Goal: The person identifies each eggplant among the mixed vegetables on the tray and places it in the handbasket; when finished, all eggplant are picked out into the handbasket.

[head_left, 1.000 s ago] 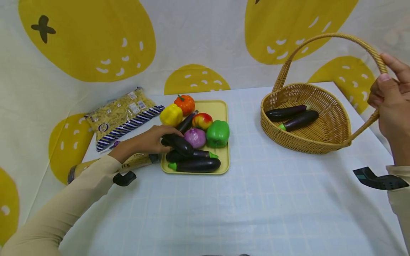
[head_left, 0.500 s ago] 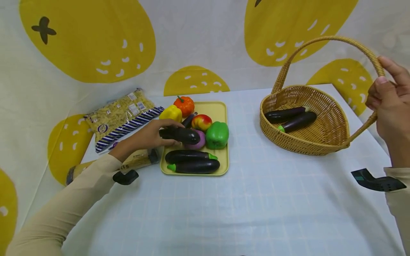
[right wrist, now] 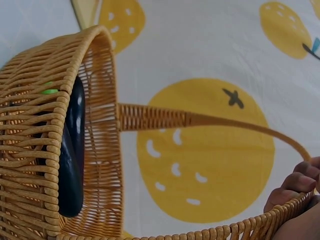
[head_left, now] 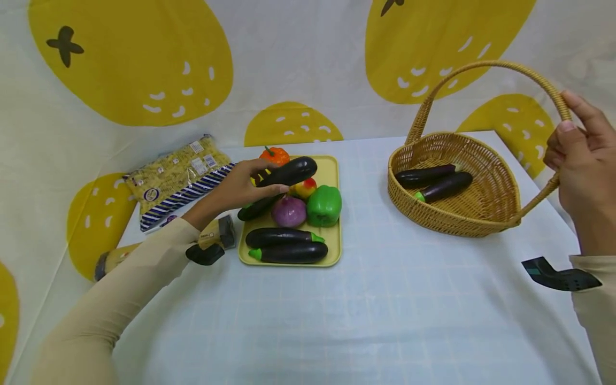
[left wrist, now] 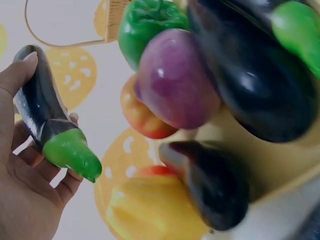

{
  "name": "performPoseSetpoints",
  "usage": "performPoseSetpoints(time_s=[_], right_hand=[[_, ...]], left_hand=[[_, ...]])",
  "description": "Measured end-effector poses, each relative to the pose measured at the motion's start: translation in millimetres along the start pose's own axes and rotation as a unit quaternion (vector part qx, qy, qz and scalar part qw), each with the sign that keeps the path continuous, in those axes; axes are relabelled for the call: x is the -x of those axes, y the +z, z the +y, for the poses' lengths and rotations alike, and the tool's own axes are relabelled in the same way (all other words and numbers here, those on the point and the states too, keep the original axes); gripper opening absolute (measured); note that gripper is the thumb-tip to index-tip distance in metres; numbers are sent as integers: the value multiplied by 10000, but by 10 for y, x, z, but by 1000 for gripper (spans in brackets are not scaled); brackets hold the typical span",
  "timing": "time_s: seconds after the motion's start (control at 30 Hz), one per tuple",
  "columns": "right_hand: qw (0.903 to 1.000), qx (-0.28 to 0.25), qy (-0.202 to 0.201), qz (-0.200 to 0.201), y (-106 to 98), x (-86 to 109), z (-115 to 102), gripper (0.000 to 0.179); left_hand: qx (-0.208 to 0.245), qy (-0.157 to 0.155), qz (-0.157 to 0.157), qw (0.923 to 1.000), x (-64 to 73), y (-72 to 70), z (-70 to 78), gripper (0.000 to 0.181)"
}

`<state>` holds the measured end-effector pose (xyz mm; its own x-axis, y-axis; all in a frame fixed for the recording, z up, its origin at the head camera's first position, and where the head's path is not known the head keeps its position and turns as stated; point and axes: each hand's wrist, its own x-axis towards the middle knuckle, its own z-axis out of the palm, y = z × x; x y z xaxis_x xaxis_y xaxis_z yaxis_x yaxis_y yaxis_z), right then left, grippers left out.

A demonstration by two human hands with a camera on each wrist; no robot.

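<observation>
My left hand (head_left: 243, 187) holds an eggplant (head_left: 294, 171) above the yellow tray (head_left: 332, 256), thumb and fingers around it. Its green stem end (left wrist: 72, 152) shows in the left wrist view. Below lie a purple onion (head_left: 289, 212), a green bell pepper (head_left: 324, 206), a red-yellow fruit (head_left: 306, 187) and an orange pumpkin (head_left: 275, 155). Two more eggplants lie side by side at the tray's front, another (head_left: 260, 207) behind them. My right hand (head_left: 584, 155) grips the handle (head_left: 500, 63) of a wicker basket (head_left: 452, 222), which holds two eggplants (head_left: 445, 186).
Left of the tray lies a bag of pasta (head_left: 180, 176) with a striped edge. In front of it lies another long package (head_left: 218, 233), partly behind my left forearm. A patterned cloth (head_left: 298, 53) hangs at the table's back.
My left hand has lifted the eggplant off the others and carried it up and to the right. My right hand stays on the basket handle.
</observation>
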<state>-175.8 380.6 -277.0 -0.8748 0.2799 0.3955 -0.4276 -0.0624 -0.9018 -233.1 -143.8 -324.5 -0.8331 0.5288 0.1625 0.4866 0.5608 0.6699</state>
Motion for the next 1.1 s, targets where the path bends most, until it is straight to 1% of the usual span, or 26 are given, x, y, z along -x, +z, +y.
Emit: performPoseSetpoints(time_s=[0.1,0.27,0.33,0.43,0.53,0.6,0.7,0.8,0.87,0.93,1.0,1.1], right_hand=[[10000,27,48,53,-2,-2,-1,40],[9997,113,133,141,-11,11,8,41],[9997,165,116,149,-10,14,11,41],[9996,194,133,178,-8,14,3,40],[9994,240,165,212,-2,4,-7,40],[9992,267,169,229,6,-3,-9,40],[9994,241,96,244,15,-10,-3,39],[9998,67,-44,208,31,-10,6,39],[9997,-48,-132,175,37,-10,11,40],[9997,-78,-152,145,38,-8,9,41],[9998,-55,-139,150,32,-7,4,42],[9998,13,-88,185,19,-4,-5,41]], left_hand=[[56,101,-13,9999,-108,14,75,48],[236,253,32,9994,-330,71,220,48],[217,290,39,9993,-423,105,290,47],[142,428,35,9990,-581,167,401,46],[54,619,-70,9980,-772,249,517,43],[-30,670,-242,9975,-905,320,596,42],[-217,703,-635,9953,-1120,464,744,43],[-427,746,-1002,9912,-1326,631,918,43],[-565,818,-1192,9879,-1456,743,1024,43],[-678,877,-1324,9850,-1576,850,1124,43],[-759,872,-1430,9830,-1692,956,1209,43],[-886,775,-1530,9812,-1859,1115,1315,45]])
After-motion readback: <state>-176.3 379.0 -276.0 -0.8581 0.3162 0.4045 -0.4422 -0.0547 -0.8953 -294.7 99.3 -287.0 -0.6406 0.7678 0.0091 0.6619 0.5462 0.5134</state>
